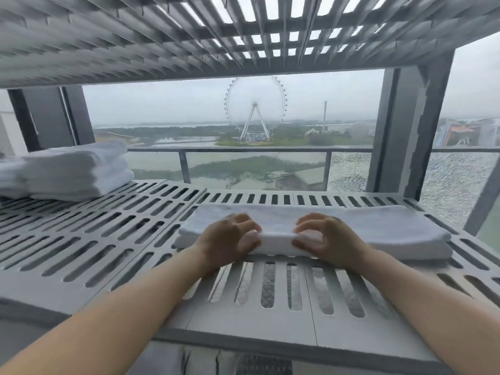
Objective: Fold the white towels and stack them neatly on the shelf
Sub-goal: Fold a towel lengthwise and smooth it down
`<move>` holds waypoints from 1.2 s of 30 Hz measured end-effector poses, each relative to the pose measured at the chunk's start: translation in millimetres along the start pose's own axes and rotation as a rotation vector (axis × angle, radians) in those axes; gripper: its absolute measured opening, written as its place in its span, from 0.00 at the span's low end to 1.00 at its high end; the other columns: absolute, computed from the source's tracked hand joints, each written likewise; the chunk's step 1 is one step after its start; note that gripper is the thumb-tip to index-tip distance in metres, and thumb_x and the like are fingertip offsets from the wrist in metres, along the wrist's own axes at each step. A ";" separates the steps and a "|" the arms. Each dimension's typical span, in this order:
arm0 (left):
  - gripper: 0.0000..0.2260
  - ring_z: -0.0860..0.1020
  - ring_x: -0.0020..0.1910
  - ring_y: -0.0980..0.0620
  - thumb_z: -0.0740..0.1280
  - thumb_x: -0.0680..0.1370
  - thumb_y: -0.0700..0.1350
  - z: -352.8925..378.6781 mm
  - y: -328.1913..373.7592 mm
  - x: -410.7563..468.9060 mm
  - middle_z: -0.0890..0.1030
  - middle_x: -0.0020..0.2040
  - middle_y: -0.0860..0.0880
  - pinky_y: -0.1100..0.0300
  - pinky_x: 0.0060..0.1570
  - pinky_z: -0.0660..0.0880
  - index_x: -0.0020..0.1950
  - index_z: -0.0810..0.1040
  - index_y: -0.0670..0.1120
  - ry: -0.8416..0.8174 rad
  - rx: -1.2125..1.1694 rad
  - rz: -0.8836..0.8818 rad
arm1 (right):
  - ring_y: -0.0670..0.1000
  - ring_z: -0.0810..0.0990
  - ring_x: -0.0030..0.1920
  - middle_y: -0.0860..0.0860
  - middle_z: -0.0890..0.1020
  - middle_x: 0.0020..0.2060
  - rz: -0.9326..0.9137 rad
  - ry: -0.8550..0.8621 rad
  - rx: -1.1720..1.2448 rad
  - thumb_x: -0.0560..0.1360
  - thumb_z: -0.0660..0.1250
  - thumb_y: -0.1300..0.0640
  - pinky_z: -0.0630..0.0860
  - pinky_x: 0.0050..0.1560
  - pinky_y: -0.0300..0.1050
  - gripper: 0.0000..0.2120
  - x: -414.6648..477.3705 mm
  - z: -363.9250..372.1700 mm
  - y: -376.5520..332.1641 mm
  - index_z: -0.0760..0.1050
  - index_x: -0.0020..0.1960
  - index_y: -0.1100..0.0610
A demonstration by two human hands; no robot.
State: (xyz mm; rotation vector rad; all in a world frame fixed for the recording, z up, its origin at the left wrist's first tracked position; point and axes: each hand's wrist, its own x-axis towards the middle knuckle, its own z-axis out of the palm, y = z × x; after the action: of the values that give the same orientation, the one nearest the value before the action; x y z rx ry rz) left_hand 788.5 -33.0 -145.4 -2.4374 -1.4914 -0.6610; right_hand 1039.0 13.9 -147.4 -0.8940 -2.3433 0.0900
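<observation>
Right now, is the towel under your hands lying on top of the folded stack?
No, the towel lies on the slatted shelf, apart from the stack.

I see a folded white towel [378,228] lying flat and lengthwise on the slotted grey shelf [108,239], right of centre. A stack of folded white towels [73,171] rests at the shelf's far left.

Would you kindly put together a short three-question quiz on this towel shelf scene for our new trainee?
1. True or false: both hands grip the near edge of the folded towel.
2. Where is the towel stack? A) back left of the shelf B) front right C) on the upper shelf
3. Fill in: through the window stands a ______ wheel.

Key: 1 true, as left hand and right hand pinch it. 2 A. 3 Ferris.
</observation>
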 end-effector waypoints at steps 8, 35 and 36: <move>0.10 0.75 0.50 0.49 0.67 0.75 0.50 8.7 -9.0 -2.0 0.77 0.49 0.47 0.56 0.50 0.72 0.50 0.77 0.44 0.123 -0.085 -0.020 | 0.51 0.76 0.42 0.50 0.77 0.42 -0.121 0.146 -0.232 0.76 0.64 0.54 0.76 0.39 0.48 0.07 0.6 9.9 -7.0 0.73 0.43 0.56; 0.20 0.68 0.29 0.51 0.70 0.70 0.58 -4.7 2.3 -9.0 0.74 0.34 0.47 0.60 0.28 0.64 0.41 0.71 0.42 0.139 0.133 0.254 | 0.50 0.73 0.27 0.51 0.76 0.31 -0.387 0.216 -0.403 0.67 0.74 0.50 0.67 0.26 0.37 0.15 -1.4 7.3 -16.3 0.72 0.36 0.59; 0.19 0.68 0.29 0.50 0.70 0.70 0.58 -4.1 2.5 -8.9 0.73 0.34 0.47 0.60 0.28 0.64 0.39 0.70 0.42 0.138 0.141 0.251 | 0.50 0.74 0.28 0.51 0.76 0.31 -0.393 0.207 -0.398 0.67 0.74 0.50 0.69 0.26 0.39 0.15 -1.0 7.3 -16.8 0.72 0.36 0.59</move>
State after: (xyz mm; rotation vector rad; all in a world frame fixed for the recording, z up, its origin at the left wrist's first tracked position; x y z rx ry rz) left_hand 786.2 -42.8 -145.9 -2.3646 -1.1164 -0.6335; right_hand 1025.7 1.5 -149.3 -0.5661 -2.3278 -0.6183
